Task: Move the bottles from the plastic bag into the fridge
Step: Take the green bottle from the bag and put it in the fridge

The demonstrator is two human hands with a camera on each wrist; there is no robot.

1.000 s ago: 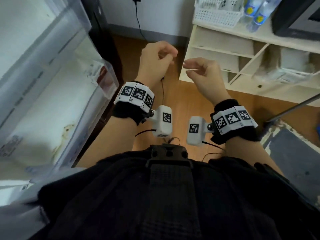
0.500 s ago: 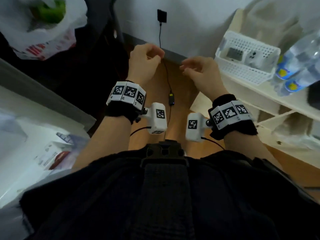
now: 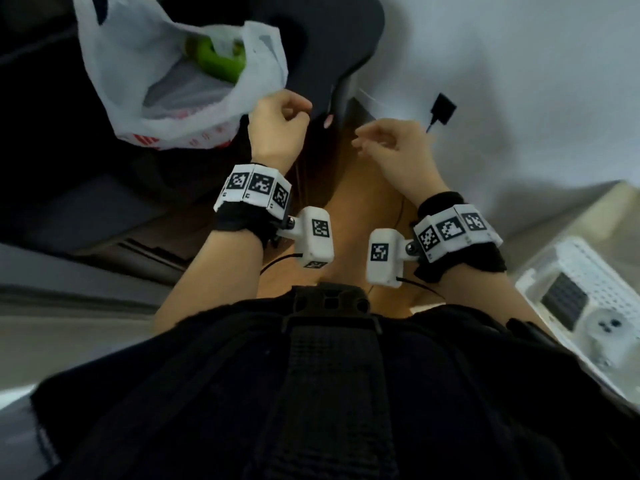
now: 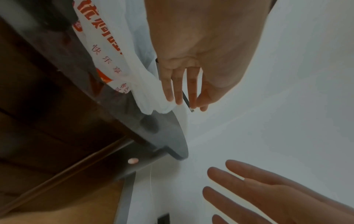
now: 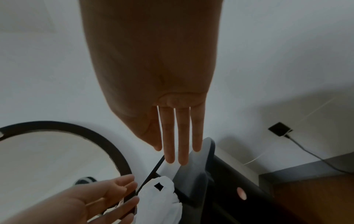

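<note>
White plastic bag (image 3: 173, 77) with red print lies open on a dark seat (image 3: 332, 39), the biggest thing at upper left in the head view; something green (image 3: 216, 58) shows inside its mouth (whether it is one of the bottles cannot be told through the blur). A white perforated basket (image 3: 588, 271) sits at the right edge on a pale shelf. Both hands are raised between them, over the brown floor, near each other but apart. The left hand (image 3: 277, 133) is just beside the bag's near rim; the left wrist view shows its fingers (image 4: 178, 91) extended and close together, next to the bunched plastic, holding nothing. The right hand (image 3: 394, 150) hangs free, well clear of the bag, its fingers (image 5: 181, 136) straight and together. A small black plug (image 3: 443, 107) sits on the wall beyond it.
</note>
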